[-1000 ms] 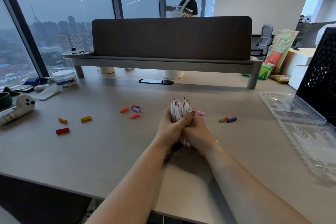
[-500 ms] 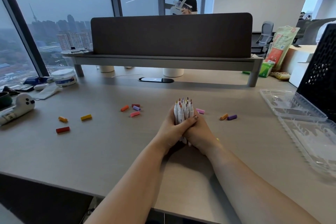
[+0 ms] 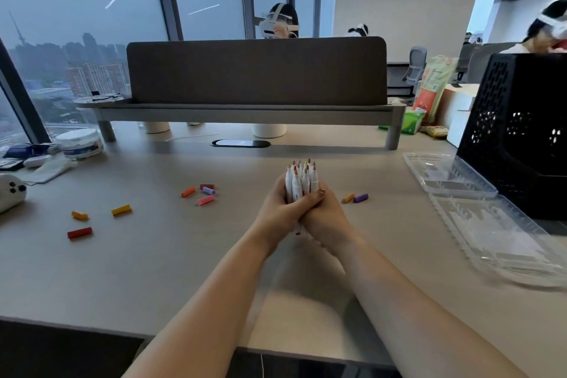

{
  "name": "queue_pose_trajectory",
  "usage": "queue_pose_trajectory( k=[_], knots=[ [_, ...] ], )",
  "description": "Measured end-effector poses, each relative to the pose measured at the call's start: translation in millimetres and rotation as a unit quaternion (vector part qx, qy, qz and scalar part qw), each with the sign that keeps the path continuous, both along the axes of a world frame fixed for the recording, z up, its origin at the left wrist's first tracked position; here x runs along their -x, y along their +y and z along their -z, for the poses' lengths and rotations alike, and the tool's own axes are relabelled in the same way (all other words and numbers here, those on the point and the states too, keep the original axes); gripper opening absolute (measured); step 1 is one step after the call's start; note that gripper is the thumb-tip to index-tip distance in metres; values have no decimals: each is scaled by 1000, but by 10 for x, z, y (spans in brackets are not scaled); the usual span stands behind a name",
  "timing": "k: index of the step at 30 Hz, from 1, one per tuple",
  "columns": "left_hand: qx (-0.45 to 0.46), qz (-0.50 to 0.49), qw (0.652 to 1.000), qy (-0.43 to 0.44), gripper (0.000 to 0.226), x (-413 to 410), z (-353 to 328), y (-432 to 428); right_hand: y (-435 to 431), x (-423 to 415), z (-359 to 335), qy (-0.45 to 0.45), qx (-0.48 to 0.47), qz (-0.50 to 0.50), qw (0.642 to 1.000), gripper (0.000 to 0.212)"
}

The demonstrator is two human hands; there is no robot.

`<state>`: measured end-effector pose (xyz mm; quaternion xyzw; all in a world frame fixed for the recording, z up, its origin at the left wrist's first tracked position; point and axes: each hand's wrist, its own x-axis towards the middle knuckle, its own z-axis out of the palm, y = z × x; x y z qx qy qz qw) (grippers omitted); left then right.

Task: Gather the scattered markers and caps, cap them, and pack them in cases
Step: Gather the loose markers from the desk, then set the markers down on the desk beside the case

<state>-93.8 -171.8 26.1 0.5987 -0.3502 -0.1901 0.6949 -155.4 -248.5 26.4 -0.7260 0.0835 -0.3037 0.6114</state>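
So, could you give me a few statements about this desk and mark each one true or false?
1. The left hand and the right hand together hold the bundle of markers. True.
2. The markers in the bundle have their caps on. False: their coloured tips are bare and point up.
3. A red cap lies on the table, left of the hands. True.
4. The clear cases are full of markers. False: no markers show in them.
5. A purple cap lies beside an orange cap, right of the hands. True.

Uncapped markers [image 3: 301, 182] in both hands [image 3: 302, 212]
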Motion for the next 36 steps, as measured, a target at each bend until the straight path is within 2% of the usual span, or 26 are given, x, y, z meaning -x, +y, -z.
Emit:
queue_pose_trajectory(
  k=[2,6,8,10,13,15,17,20,22,25,28,32,36],
  knots=[
    [2,13,1000,-5,36,36,-38,-69,-72,88,-59,9,16,15,1000,21],
    [-16,45,999,-14,54,122,-45,-268,-338,331,-131,30,70,42,996,18],
    [-32,69,997,-21,56,160,-25,-355,-511,457,-132,55,49,52,996,13],
    [-64,63,995,-45,48,218,-4,-423,-714,546,-80,96,0,94,991,23],
    [-130,8,986,-105,43,255,101,-541,-907,669,-44,211,-37,176,961,33],
    [-194,-42,956,-218,41,229,198,-617,-985,722,-26,273,-19,220,936,36],
    [-260,-64,903,-337,44,198,277,-660,-1026,716,-20,321,13,255,912,42],
    [-298,-66,865,-398,51,164,346,-705,-1048,652,-36,379,67,283,879,55],
    [-307,-73,862,-396,52,157,375,-731,-1049,633,-55,419,112,287,854,56],
    [-299,-95,875,-370,47,151,380,-733,-1065,627,-103,466,177,299,814,46],
    [-296,-97,878,-364,43,160,372,-711,-1070,606,-126,504,257,260,782,59],
    [-304,-96,880,-352,41,169,366,-704,-1095,561,-82,516,211,308,771,65],
    [-302,-106,882,-346,38,167,364,-712,-1130,550,-35,551,218,308,744,69]
  ],
)
